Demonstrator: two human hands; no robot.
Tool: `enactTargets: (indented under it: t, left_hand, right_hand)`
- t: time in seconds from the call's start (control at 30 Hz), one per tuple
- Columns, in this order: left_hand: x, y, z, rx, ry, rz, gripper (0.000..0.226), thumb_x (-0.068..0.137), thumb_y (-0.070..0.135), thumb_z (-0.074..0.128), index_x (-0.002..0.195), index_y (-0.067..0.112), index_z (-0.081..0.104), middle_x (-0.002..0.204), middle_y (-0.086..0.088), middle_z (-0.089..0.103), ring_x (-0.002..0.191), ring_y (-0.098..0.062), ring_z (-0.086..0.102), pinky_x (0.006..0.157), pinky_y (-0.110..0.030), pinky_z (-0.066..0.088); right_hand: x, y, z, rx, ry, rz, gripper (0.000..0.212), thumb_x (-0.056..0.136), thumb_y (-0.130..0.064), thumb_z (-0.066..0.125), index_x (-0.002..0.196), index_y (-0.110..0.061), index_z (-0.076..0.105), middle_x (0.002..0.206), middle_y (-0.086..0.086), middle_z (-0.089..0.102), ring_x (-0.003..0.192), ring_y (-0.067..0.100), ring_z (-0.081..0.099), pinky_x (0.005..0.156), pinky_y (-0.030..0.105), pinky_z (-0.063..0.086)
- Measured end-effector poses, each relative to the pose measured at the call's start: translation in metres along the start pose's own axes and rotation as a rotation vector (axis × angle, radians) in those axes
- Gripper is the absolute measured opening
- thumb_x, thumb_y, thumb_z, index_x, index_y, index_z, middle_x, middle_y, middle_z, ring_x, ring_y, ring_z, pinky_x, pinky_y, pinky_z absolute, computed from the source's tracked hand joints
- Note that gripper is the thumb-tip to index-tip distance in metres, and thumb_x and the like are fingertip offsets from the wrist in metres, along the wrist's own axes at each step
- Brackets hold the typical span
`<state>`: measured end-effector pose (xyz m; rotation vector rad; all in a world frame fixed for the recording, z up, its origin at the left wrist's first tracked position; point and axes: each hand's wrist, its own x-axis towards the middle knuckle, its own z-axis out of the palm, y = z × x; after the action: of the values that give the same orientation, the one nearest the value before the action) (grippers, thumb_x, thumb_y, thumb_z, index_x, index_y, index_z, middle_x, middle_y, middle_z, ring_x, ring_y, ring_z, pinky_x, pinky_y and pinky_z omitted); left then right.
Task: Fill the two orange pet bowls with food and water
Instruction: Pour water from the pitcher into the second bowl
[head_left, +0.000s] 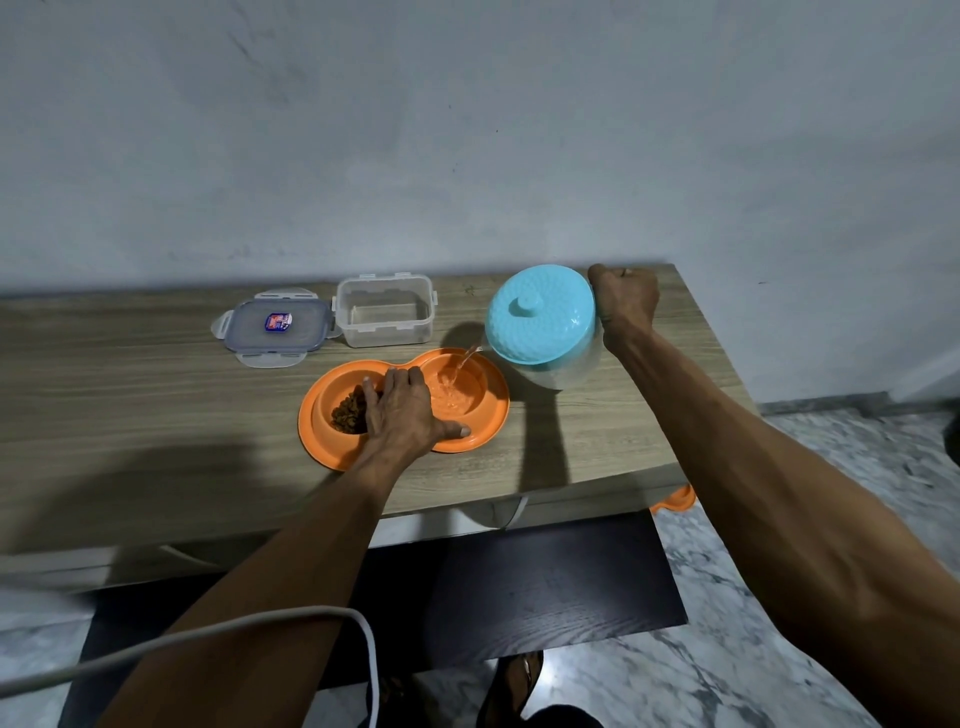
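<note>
The jug (540, 317) is gripped by the curled right hand (626, 306) and tilted so that water (457, 395) is poured into one of the bowls (483, 431) on the bench (130, 389), which are steadied by the flat left hand (405, 410) laid beside the food (348, 410).

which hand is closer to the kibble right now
Left. The left hand rests flat on the orange double bowl, right beside the kibble. The right hand is off to the right, gripping the handle of the blue-lidded jug.
</note>
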<state>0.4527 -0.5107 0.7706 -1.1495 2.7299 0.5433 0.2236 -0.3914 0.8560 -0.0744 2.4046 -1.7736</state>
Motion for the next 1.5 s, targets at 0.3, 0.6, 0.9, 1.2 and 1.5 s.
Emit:
enactTargets:
  t: [0.3, 0.6, 0.9, 1.2, 1.5]
  left_hand:
    - [0.001, -0.001, 0.000, 0.004, 0.004, 0.006, 0.115, 0.064, 0.070, 0.073, 0.148, 0.007, 0.029, 0.151, -0.017, 0.036, 0.146, -0.031, 0.025, 0.121, -0.056, 0.004]
    - [0.000, -0.001, 0.000, 0.023, 0.015, 0.012, 0.113, 0.064, 0.071, 0.072, 0.147, 0.007, 0.031, 0.149, -0.015, 0.039, 0.144, -0.030, 0.028, 0.121, -0.056, 0.006]
    - [0.001, 0.000, 0.000, 0.029, 0.013, 0.005, 0.114, 0.063, 0.072, 0.073, 0.148, 0.007, 0.031, 0.150, -0.016, 0.038, 0.145, -0.031, 0.027, 0.120, -0.056, 0.006]
    - [0.000, -0.001, 0.000, 0.035, 0.025, 0.018, 0.111, 0.064, 0.072, 0.072, 0.146, 0.007, 0.033, 0.147, -0.016, 0.041, 0.142, -0.031, 0.031, 0.119, -0.057, 0.008]
    - [0.000, 0.000, 0.000, 0.038, 0.028, 0.019, 0.112, 0.064, 0.072, 0.072, 0.146, 0.007, 0.032, 0.148, -0.016, 0.041, 0.142, -0.031, 0.030, 0.119, -0.057, 0.009]
  right_hand:
    - [0.001, 0.001, 0.001, -0.010, -0.006, -0.003, 0.029, 0.076, -0.013, 0.065, 0.052, -0.016, 0.049, 0.057, -0.003, 0.054, 0.062, 0.015, 0.052, 0.062, 0.031, 0.045]
    - [0.000, 0.001, 0.000, -0.005, -0.018, -0.012, 0.024, 0.073, -0.012, 0.063, 0.053, -0.016, 0.049, 0.058, -0.001, 0.052, 0.062, 0.016, 0.050, 0.061, 0.031, 0.043]
    - [0.003, 0.005, 0.000, 0.006, -0.030, 0.006, 0.029, 0.074, -0.009, 0.063, 0.051, -0.016, 0.047, 0.054, -0.003, 0.048, 0.059, 0.015, 0.046, 0.058, 0.030, 0.040]
    - [0.004, 0.011, 0.006, 0.031, -0.035, 0.066, 0.035, 0.074, -0.010, 0.062, 0.048, -0.015, 0.039, 0.050, -0.003, 0.039, 0.052, 0.014, 0.037, 0.053, 0.029, 0.033]
    - [0.009, 0.018, 0.013, 0.133, -0.051, 0.149, 0.026, 0.060, -0.011, 0.060, 0.048, -0.017, 0.037, 0.051, -0.003, 0.038, 0.059, 0.018, 0.036, 0.052, 0.030, 0.030]
